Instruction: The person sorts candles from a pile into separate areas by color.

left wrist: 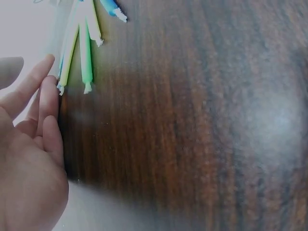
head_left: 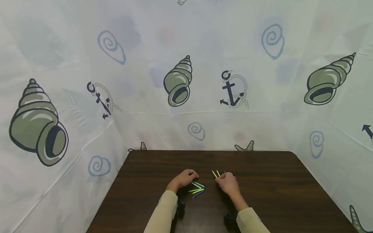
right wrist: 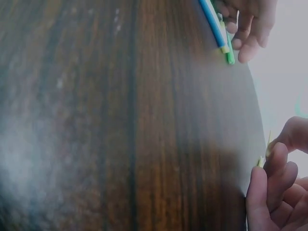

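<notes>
Several thin birthday candles point(head_left: 198, 189) in green, yellow and blue lie in a loose pile on the dark wooden table, left of its middle. White wicks stick out at the ends of a green candle point(left wrist: 85, 62) and its neighbours. My left hand point(head_left: 184, 178) is beside the far end of this pile, fingers loosely bent, with fingertips close to a yellow candle point(left wrist: 70, 55). To the right of the pile, my right hand point(head_left: 228, 183) pinches yellow candles point(head_left: 214, 174) whose ends stick out past the fingertips. A bluish tip also shows behind those fingers.
The wooden table point(head_left: 268, 191) runs back to a white cloth wall point(head_left: 145, 129) printed with shells and anchors. Dark wrist devices sit under both forearms, one point(head_left: 180, 207) at the left and one point(head_left: 230, 218) at the right.
</notes>
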`<action>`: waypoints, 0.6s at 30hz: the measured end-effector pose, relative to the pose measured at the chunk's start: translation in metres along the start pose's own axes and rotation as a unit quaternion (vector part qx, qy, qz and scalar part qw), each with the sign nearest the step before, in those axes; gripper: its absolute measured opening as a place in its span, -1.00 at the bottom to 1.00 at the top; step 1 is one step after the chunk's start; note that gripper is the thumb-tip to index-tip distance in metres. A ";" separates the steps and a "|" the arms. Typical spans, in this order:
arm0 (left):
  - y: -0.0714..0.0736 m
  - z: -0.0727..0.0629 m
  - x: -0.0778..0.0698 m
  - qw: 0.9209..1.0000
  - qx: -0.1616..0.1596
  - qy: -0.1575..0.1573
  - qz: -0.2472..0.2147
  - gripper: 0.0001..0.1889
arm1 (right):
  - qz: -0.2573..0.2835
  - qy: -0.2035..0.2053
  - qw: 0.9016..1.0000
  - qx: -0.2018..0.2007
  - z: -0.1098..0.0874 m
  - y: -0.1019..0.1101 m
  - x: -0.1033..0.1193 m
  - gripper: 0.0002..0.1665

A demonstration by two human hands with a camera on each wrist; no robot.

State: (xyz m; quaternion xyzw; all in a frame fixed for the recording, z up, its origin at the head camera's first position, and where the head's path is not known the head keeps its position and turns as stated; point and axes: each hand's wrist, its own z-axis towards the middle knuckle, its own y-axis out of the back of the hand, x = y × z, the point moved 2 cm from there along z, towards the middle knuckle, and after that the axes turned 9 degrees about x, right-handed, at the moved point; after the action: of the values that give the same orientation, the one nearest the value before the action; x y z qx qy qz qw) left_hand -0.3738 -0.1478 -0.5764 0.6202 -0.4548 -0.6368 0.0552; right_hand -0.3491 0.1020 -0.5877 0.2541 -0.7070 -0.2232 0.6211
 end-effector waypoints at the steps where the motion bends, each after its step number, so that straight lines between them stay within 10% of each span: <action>1: 0.000 -0.001 -0.001 1.000 0.000 0.003 0.001 -0.59 | 0.001 0.000 1.000 -0.002 0.001 0.002 0.000 -0.79; 18: -0.002 -0.003 -0.003 0.996 -0.011 0.018 -0.081 -0.64 | -0.061 -0.012 0.998 -0.006 0.002 0.007 -0.003 -0.76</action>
State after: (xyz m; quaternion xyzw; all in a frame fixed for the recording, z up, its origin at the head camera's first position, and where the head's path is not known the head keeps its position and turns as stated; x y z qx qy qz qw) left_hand -0.3702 -0.1465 -0.5752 0.6656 -0.3945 -0.6332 0.0182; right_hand -0.3518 0.1094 -0.5853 0.2905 -0.6963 -0.2680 0.5991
